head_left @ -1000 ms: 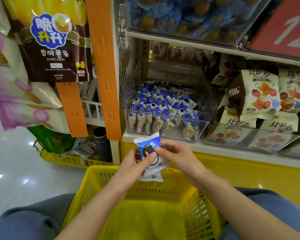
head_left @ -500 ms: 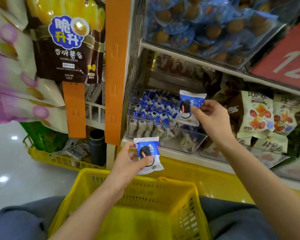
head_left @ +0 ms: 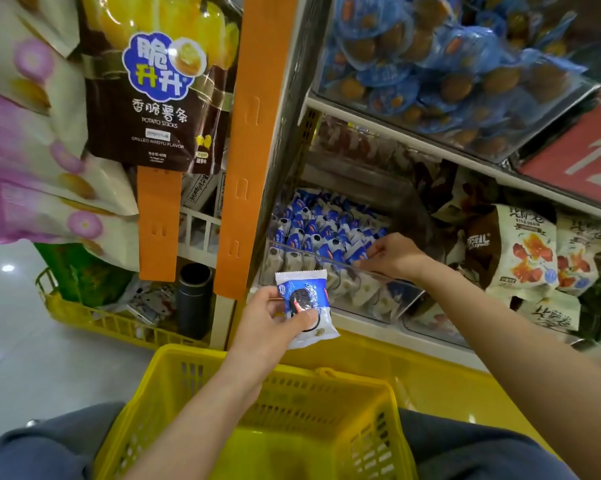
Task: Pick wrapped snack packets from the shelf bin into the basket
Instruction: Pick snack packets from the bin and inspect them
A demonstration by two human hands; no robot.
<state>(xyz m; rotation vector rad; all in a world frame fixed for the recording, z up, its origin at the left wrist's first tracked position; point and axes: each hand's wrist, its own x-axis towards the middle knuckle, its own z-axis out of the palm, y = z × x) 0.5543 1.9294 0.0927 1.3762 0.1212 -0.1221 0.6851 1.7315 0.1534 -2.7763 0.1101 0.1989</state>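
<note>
A clear shelf bin (head_left: 357,296) holds several blue-and-white wrapped snack packets (head_left: 319,230). My right hand (head_left: 392,256) reaches over the bin's front rim with its fingertips down among the packets; whether it pinches one is hidden. My left hand (head_left: 264,320) grips one blue-and-white snack packet (head_left: 304,306) with a dark cookie picture, held in front of the bin and just beyond the far rim of the yellow basket (head_left: 188,356). The basket sits between my knees, and no packet shows inside it.
An orange shelf upright (head_left: 254,150) stands left of the bin, with hanging potato-stick bags (head_left: 157,98) beside it. White-and-brown snack bags (head_left: 524,251) fill the bin to the right. Blue packets (head_left: 430,64) fill the shelf above. Another yellow basket (head_left: 84,318) sits on the floor, left.
My right hand split from the left, carried a second packet up to the bin, and now has dropped into it. The left hand keeps its packet and has risen slightly.
</note>
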